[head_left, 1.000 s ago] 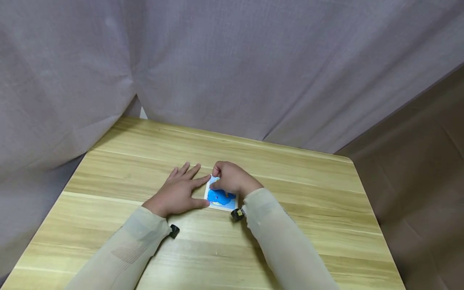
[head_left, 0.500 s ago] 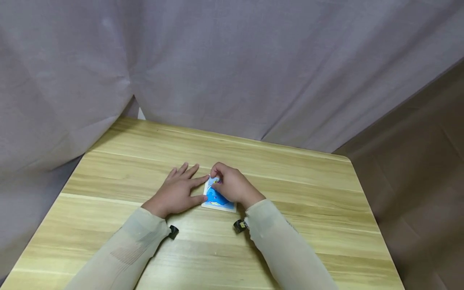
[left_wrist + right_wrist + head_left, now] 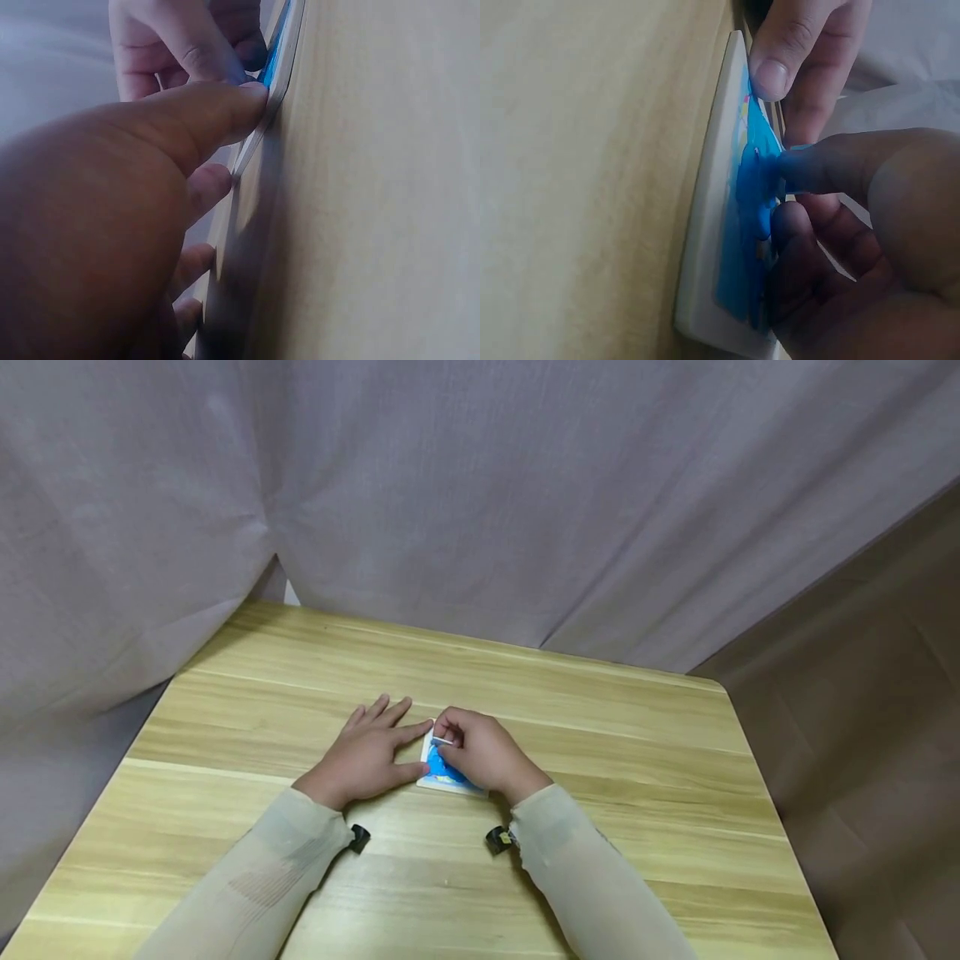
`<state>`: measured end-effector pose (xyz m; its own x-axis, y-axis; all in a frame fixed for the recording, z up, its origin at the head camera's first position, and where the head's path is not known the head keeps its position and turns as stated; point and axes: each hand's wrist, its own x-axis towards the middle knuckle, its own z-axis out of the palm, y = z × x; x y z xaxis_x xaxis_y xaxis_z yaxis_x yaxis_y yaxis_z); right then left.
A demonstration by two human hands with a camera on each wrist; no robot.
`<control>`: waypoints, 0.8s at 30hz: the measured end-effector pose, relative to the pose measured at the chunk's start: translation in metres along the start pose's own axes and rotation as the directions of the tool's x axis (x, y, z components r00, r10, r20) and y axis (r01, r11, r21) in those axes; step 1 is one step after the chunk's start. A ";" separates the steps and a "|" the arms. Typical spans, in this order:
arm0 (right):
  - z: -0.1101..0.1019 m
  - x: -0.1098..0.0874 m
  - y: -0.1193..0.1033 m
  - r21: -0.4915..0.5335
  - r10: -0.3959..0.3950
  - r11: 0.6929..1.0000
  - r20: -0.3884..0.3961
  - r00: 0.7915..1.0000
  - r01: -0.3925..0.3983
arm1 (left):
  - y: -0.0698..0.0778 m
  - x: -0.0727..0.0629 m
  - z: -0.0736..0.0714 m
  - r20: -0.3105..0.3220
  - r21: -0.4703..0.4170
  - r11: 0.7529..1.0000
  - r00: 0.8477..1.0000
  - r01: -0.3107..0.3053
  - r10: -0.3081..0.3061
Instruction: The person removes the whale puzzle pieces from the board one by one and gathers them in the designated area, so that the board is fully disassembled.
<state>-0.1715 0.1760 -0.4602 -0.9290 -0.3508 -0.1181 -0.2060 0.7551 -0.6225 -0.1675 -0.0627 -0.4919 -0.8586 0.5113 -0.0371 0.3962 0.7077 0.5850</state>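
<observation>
A small flat picture board [image 3: 453,789] with a pale rim and a blue cartoon picture lies on the wooden table. My left hand [image 3: 367,764] rests spread at its left side, thumb and index finger touching the board's left edge. Over the upper part of the picture, my right hand [image 3: 486,750] pinches a small blue puzzle piece [image 3: 798,171] between thumb and fingers. In the head view the piece is tilted up, its pale edge showing. The right hand covers the board's upper right part. In the left wrist view, the left thumb [image 3: 232,109] presses the rim.
The wooden table [image 3: 420,885] stretches around both hands. A grey curtain [image 3: 465,510] hangs behind its far edge, and a brown cloth [image 3: 862,710] hangs on the right. Each sleeve cuff carries a small black camera, such as the right one [image 3: 497,840].
My right hand has drawn slightly toward me and the pinched piece now stands tilted up from the picture. The board slid slightly left earlier; the left hand has stayed nearly still.
</observation>
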 end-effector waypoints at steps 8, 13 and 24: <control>-0.001 -0.001 0.009 0.117 0.050 0.992 -0.070 0.996 -0.041 | -0.001 0.000 0.000 -0.006 -0.002 1.000 1.000 0.002 -0.002; 0.003 0.000 0.012 0.106 0.036 0.994 -0.096 0.995 -0.026 | -0.001 0.000 -0.001 -0.012 -0.005 1.000 1.000 0.006 -0.006; 0.012 0.000 0.004 -0.165 -0.160 0.975 -0.064 0.985 0.148 | 0.001 -0.001 -0.001 -0.023 -0.021 1.000 1.000 0.005 -0.005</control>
<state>-0.1685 0.1725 -0.4718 -0.9016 -0.4312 0.0329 -0.3891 0.7757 -0.4969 -0.1665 -0.0625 -0.4906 -0.8680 0.4961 -0.0212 0.3853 0.6998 0.6015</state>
